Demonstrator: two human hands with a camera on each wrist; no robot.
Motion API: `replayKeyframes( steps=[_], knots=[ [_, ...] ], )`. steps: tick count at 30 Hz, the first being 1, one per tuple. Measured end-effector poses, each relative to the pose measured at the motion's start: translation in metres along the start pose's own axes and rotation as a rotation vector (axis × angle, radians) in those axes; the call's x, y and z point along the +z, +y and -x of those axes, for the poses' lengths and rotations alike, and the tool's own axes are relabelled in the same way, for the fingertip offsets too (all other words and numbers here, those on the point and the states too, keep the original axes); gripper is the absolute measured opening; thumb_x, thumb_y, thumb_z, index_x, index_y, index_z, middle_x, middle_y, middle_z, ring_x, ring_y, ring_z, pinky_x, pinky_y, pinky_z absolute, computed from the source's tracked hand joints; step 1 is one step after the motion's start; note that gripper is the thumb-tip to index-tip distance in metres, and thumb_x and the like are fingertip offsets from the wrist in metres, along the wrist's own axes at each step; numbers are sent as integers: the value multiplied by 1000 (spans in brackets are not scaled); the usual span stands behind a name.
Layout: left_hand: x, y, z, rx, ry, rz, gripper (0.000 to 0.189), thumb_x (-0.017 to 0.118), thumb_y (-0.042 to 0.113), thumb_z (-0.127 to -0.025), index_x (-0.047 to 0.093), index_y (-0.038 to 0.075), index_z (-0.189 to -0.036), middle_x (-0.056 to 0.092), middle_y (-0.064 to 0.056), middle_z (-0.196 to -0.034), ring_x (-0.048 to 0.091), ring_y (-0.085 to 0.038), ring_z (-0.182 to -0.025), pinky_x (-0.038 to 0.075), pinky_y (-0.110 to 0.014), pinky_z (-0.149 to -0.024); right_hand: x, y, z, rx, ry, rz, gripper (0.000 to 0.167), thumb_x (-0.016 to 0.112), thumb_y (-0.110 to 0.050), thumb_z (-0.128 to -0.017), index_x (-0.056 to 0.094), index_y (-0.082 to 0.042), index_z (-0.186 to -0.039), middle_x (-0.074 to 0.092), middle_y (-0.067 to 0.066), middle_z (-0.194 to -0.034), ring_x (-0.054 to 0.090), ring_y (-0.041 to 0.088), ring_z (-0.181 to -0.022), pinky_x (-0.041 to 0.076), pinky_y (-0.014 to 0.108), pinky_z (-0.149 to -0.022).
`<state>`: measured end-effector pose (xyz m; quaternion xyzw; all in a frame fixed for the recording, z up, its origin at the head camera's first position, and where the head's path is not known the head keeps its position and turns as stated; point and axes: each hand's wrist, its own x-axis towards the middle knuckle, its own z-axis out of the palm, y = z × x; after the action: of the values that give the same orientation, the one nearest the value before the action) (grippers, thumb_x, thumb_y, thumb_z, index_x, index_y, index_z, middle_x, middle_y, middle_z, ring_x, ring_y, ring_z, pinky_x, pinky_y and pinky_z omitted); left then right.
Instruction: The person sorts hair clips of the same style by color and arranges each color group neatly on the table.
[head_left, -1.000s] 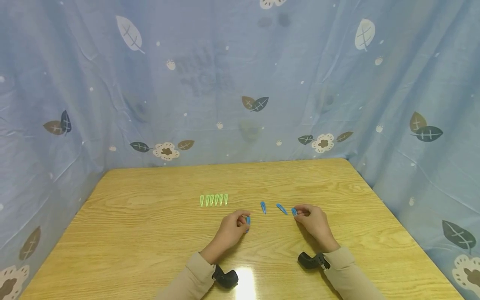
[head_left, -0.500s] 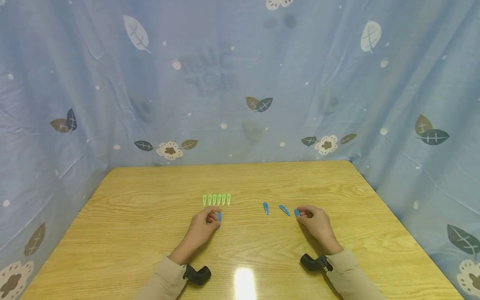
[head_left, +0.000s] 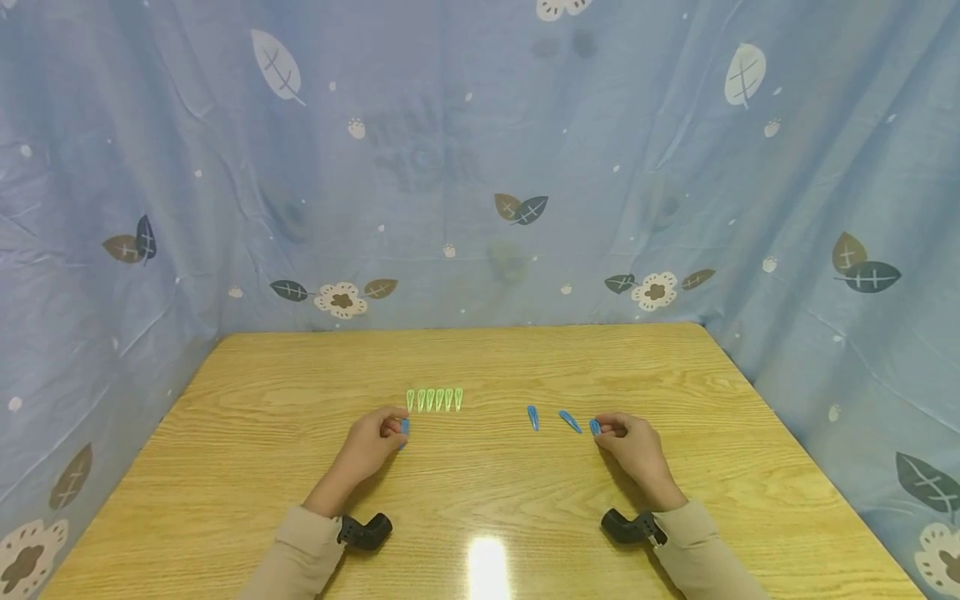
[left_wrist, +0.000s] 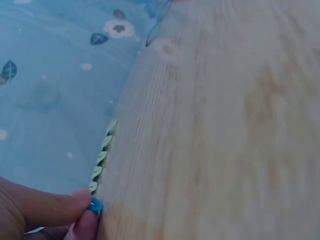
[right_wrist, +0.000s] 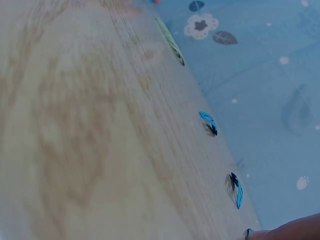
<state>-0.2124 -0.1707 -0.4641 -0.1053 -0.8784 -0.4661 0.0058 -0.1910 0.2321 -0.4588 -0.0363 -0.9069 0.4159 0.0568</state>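
The left sleeve (head_left: 283,560) and right sleeve (head_left: 718,562) are plain beige cloth with broad cuffs. The left wrist camera (head_left: 366,532) is black and elbow-shaped, matched by the black, bent right wrist camera (head_left: 627,527).

Left hand (head_left: 372,439): pinches at 7 o'clock in my head view, fingers (head_left: 393,412) pointing to 2 o'clock.
Right hand (head_left: 633,450): pinches at my 4 o'clock, fingers pointing to 10 o'clock.
Left forearm (head_left: 288,554): sleeved, angled toward 1 o'clock.
Right forearm (head_left: 708,554): sleeved, I see it angled toward 11 o'clock.
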Motion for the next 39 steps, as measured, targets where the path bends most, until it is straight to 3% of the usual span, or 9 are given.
replayKeyframes(
  steps=[9, 16, 20, 27, 34, 39],
  knots=[
    [1, 8, -4, -71, -15, -76, 32, 67, 0, -86, 61, -7, -117, 59, -4, -88, 55, -17, -81, 48, -30, -70, 1, 0, -1, -2, -6, 0, 27, 66, -3, -86, 67, 5, -112, 66, 10, -93, 62, 24, -87, 49, 30, -72],
    [-3, 6, -4, -75, -30, -83, 35, 68, 4, -86, 61, -5, -120, 60, -4, -88, 55, -17, -80, 47, -29, -66, 2, -1, -1, -11, -3, 2, 25, 66, -3, -86, 67, 5, -110, 65, 9, -92, 61, 23, -86, 48, 28, -70],
    [-10, 0, -2, -42, -67, -92, 36, 68, 8, -89, 61, 0, -122, 57, -2, -86, 51, -16, -75, 43, -29, -61, 2, -1, -1, -15, -4, 2, 25, 66, -3, -86, 67, 4, -109, 64, 9, -92, 60, 23, -86, 48, 28, -70],
    [-17, -14, -3, 75, -121, -53, 35, 70, 13, -88, 65, 6, -122, 54, 0, -82, 44, -15, -68, 37, -26, -59, 2, 1, 0, -18, -4, -2, 25, 65, -1, -87, 66, 3, -111, 63, 10, -94, 60, 23, -87, 48, 28, -71],
    [-16, -23, -4, 138, -110, -73, 27, 68, 19, -90, 70, 8, -115, 56, 1, -85, 43, -14, -70, 38, -25, -59, 3, 5, 0, -25, 10, -63, 25, 64, -3, -89, 64, 3, -113, 64, 12, -99, 59, 22, -88, 48, 24, -72],
    [-13, -25, -5, 138, -91, -104, 25, 69, 20, -89, 72, 12, -113, 56, 4, -86, 44, -13, -69, 40, -25, -60, 4, 7, -1, -9, 30, -157, 26, 64, -3, -89, 62, 3, -114, 62, 15, -102, 57, 16, -87, 47, 20, -71]
  ],
)
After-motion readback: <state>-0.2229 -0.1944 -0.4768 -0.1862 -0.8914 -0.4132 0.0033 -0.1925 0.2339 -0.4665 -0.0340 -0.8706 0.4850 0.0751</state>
